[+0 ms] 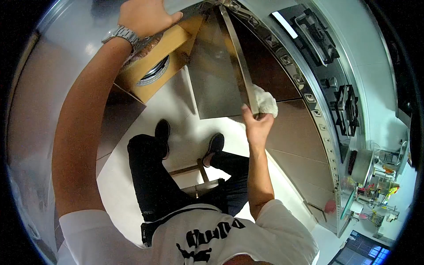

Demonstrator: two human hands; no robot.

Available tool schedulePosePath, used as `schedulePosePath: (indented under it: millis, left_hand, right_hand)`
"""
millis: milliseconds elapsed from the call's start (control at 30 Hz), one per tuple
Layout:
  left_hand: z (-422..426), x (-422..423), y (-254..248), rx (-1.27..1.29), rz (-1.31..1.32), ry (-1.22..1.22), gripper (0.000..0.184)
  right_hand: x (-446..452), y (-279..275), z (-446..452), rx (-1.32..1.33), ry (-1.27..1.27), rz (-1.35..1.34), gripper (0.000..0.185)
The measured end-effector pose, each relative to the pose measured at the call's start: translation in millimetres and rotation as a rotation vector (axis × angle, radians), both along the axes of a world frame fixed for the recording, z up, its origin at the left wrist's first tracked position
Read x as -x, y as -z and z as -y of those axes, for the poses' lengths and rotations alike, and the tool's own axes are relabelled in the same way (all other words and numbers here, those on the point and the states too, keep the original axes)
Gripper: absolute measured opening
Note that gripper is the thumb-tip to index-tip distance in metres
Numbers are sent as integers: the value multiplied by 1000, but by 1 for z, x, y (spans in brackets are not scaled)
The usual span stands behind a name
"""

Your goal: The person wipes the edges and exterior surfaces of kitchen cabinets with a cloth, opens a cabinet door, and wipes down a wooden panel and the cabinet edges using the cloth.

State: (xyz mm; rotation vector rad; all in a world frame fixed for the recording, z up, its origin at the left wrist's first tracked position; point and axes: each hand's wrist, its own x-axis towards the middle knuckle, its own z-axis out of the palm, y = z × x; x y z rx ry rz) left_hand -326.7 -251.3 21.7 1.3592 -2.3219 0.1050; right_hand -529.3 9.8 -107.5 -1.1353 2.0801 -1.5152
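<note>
My right hand pinches a white cloth against the free edge of an open cabinet door. The thumb lies on the door's inner side, and the cloth bulges out on the outer side. My left hand, with a metal watch at the wrist, rests at the top of the view by the steel counter. Its thumb is stretched out; the other fingers are partly cut off by the frame. Below that hand is a tan wooden panel of the cabinet, with a round shiny metal object beside it.
A steel counter runs along the left. On the right are a gas hob, brown cabinet fronts, and a dish rack with assorted kitchen items. My legs straddle a low stool on the pale floor.
</note>
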Motion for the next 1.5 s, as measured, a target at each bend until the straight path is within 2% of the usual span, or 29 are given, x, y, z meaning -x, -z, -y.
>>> schedulePosePath:
  millis: [67, 100, 133, 200, 400, 533, 600, 633, 667, 700, 733, 800, 867, 933, 1000, 1033, 1067, 1133, 1167, 1267, 1300, 1333, 1400, 1433, 1500]
  left_hand:
    - [4, 3, 3, -34, 88, -25, 48]
    - [5, 4, 5, -70, 178, -53, 57]
    - [6, 4, 6, -69, 179, -53, 57]
    - [6, 2, 6, -53, 141, -42, 56]
    - [4, 5, 3, -72, 164, -51, 56]
    - [6, 4, 7, -25, 208, -13, 58]
    - [9, 5, 8, -26, 194, -13, 60]
    - [4, 6, 3, -14, 206, -3, 60]
    - [0, 7, -1, -34, 291, -21, 53]
    - [-4, 8, -5, -51, 376, -40, 47]
    - [-4, 8, -3, -36, 388, -31, 47]
    - [-1, 5, 12, 111, 338, 66, 47]
    - [-13, 6, 30, 179, 211, 115, 47]
    - [-57, 14, 41, -39, 98, 85, 49]
    - [-76, 17, 88, -299, -187, 123, 54]
    - [-100, 19, 100, -335, -310, 131, 56]
    - [-125, 22, 105, -367, -434, 141, 59]
    - [-156, 18, 104, -889, -558, 61, 61]
    - [-165, 20, 119, -964, -665, -10, 60]
    - [-181, 11, 135, -824, -561, 95, 58]
    - [-183, 10, 136, -717, -546, 190, 56]
    - [-187, 11, 131, -715, -538, 195, 56]
    - [-198, 12, 115, -547, -309, 236, 56]
    - [-203, 16, 105, -572, -212, 184, 51]
    - [-202, 13, 111, -539, -211, 184, 48]
  right_hand:
    - [-22, -38, 9, -115, -57, -13, 24]
    - [-23, -36, 15, -105, -77, -168, 20]
    - [-26, -40, 15, -104, -76, -168, 20]
    - [-35, -52, 16, -212, -153, 113, 18]
    - [-45, -37, 17, -246, -126, 27, 19]
    - [-45, -11, 17, -92, -43, -66, 16]
    - [-45, -15, 16, -182, -86, -80, 21]
    - [-46, -25, 13, -213, -84, -130, 32]
    - [-44, -24, 11, -205, -72, -117, 32]
    - [-40, -21, 9, -228, -97, -216, 37]
    - [-39, -26, 8, -237, -118, -259, 43]
    - [-37, -31, 7, -227, -130, -297, 49]
    - [-32, -25, 8, -314, -184, -154, 52]
    - [-31, -34, -1, -364, -227, -125, 47]
    - [-24, -7, -6, -199, -318, 397, 37]
    - [-19, 12, -11, -246, -291, 488, 27]
    - [-17, 6, -18, -238, -299, 498, 27]
    - [-16, -7, -43, -144, -227, 753, 37]
    - [-8, 1, -53, -129, -228, 764, 38]
    - [16, 41, -88, -181, -187, 759, 41]
    - [31, 75, -100, -224, -151, 720, 40]
    - [39, 105, -109, -268, -113, 682, 39]
    - [30, 79, -130, -299, -82, 700, 38]
    - [26, 69, -138, -332, -57, 710, 37]
    - [21, 81, -149, -277, -92, 786, 35]
